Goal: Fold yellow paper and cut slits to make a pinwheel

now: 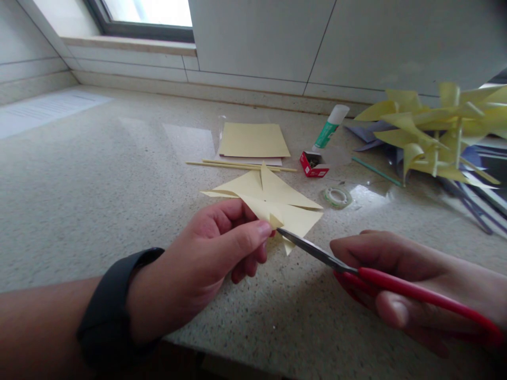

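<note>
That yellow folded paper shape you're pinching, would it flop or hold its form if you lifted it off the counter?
Probably light: the left hand holds the yellow folded paper up by one pinched corner. Its creases seem to stiffen it, since the flaps stand out rather than droop. Likely fragile, though; the thin sheet would tear easily at the scissors tips touching it.

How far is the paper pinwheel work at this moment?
Done: finished yellow pinwheels lie piled at the right. In hand: the left hand pinches a folded yellow sheet while the right hand puts the red scissors to its edge. Left: sticks and uncut paper wait behind.
</note>
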{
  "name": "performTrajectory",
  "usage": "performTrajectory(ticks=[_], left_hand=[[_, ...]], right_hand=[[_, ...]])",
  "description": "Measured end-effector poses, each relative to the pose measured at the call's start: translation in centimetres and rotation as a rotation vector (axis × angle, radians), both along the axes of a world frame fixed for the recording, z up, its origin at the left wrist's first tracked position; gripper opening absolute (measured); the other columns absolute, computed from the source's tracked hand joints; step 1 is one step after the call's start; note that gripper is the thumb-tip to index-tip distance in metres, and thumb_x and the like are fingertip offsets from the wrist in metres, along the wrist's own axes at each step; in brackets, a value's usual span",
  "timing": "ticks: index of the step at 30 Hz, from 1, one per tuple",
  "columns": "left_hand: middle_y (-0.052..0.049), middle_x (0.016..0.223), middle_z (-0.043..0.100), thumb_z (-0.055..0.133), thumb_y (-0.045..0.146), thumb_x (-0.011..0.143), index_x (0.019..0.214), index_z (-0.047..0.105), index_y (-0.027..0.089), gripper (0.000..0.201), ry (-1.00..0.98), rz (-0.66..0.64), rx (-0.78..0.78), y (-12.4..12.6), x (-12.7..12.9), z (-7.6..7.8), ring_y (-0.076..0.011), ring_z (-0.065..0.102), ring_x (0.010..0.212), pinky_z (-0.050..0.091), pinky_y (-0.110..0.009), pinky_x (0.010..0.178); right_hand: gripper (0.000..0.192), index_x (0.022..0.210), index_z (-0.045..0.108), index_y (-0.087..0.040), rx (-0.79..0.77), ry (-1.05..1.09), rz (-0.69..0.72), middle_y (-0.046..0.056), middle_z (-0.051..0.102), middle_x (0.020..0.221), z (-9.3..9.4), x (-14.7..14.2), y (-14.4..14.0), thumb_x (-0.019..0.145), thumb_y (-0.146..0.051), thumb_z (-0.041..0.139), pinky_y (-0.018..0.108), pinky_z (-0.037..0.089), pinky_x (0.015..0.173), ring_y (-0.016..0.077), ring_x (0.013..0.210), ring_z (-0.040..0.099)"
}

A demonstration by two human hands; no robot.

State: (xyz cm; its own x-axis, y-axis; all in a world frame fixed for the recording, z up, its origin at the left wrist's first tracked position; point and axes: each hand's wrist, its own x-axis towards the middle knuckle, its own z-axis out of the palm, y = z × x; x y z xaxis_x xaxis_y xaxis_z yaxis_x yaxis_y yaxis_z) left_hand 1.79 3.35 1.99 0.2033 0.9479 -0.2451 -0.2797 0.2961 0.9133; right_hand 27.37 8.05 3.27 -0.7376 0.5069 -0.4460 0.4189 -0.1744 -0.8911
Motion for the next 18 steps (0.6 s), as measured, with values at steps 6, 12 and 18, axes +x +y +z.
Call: performTrajectory(ticks=[6, 12, 18], left_hand=[[0.002, 0.057, 0.059, 0.070, 0.026, 0.082, 0.072, 0.060, 0.016, 0.018, 0.008, 0.002, 0.005, -0.01, 0.00, -0.03, -0.0070, 0.047, 0.048, 0.037, -0.016, 0.045], [0.003, 0.057, 0.058, 0.070, 0.027, 0.083, 0.071, 0.059, 0.017, 0.019, 0.017, -0.004, 0.004, -0.05, -0.02, -0.09, -0.0069, 0.046, 0.048, 0.037, -0.016, 0.045], [0.003, 0.057, 0.058, 0.071, 0.027, 0.080, 0.071, 0.060, 0.016, 0.018, 0.026, -0.005, 0.013, 0.00, 0.01, 0.02, -0.0070, 0.046, 0.048, 0.037, -0.017, 0.045]], right_hand=[[0.047, 0.078, 0.056, -0.020, -0.216, 0.017, 0.052, -0.005, 0.048, 0.066, 0.61, -0.23, 0.04, 0.078, -0.063, 0.074, 0.014, 0.042, 0.039, 0.0064, 0.048, 0.047], [0.046, 0.079, 0.054, -0.020, -0.239, 0.000, 0.043, -0.005, 0.048, 0.067, 0.58, -0.22, 0.04, 0.080, -0.061, 0.074, 0.013, 0.039, 0.040, 0.0051, 0.048, 0.045], [0.044, 0.082, 0.061, -0.020, -0.201, -0.041, 0.035, -0.004, 0.050, 0.066, 0.65, -0.02, 0.10, 0.077, -0.061, 0.077, 0.014, 0.039, 0.038, 0.0062, 0.047, 0.046]])
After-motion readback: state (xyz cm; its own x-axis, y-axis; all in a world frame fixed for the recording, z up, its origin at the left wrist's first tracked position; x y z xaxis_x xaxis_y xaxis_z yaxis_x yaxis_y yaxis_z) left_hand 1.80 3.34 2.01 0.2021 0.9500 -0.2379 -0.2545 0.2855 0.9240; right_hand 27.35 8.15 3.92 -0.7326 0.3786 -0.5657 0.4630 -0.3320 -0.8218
